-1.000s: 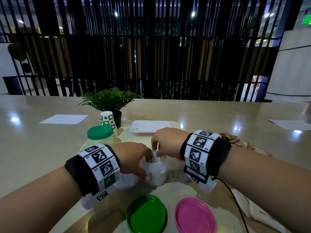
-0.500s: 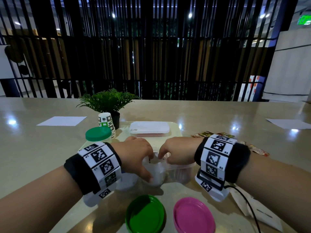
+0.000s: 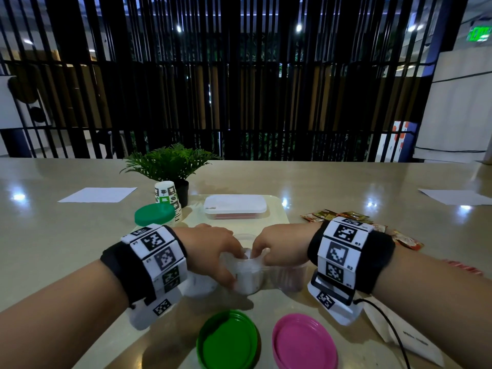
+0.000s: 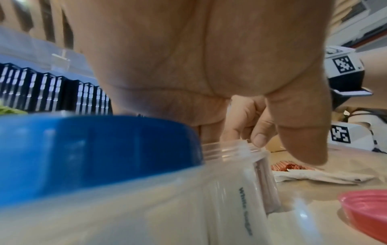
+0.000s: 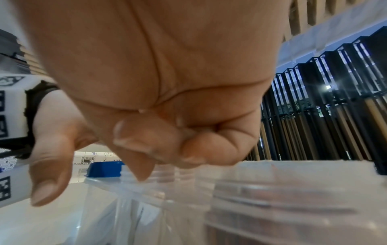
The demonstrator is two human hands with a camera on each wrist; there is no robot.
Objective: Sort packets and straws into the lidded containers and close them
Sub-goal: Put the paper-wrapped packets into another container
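Observation:
A clear jar (image 3: 249, 278) packed with white packets (image 4: 230, 199) stands on the tray between my hands. My left hand (image 3: 213, 251) grips it, thumb down the near side and fingers over the rim. My right hand (image 3: 277, 249) is curled at the jar's mouth, with fingertips (image 4: 243, 126) dipped inside, pinching the packet tops. A second clear jar (image 3: 288, 278) with brownish packets stands just right, under my right hand. Two loose lids, green (image 3: 229, 342) and pink (image 3: 304, 344), lie near me. A flat white-lidded box (image 3: 235, 206) of red straws sits behind.
A blue-lidded jar (image 4: 94, 149) is under my left wrist. A green-lidded jar (image 3: 154, 214), paper cups (image 3: 166, 195) and a potted plant (image 3: 170, 163) stand at the back left. Loose packets (image 3: 332, 215) and white sachets (image 3: 399, 334) lie at the right.
The white packet that stuck up from the jar has gone down into it. My right hand sank to the jar's mouth and its wrist swung right. My left hand kept its grip.

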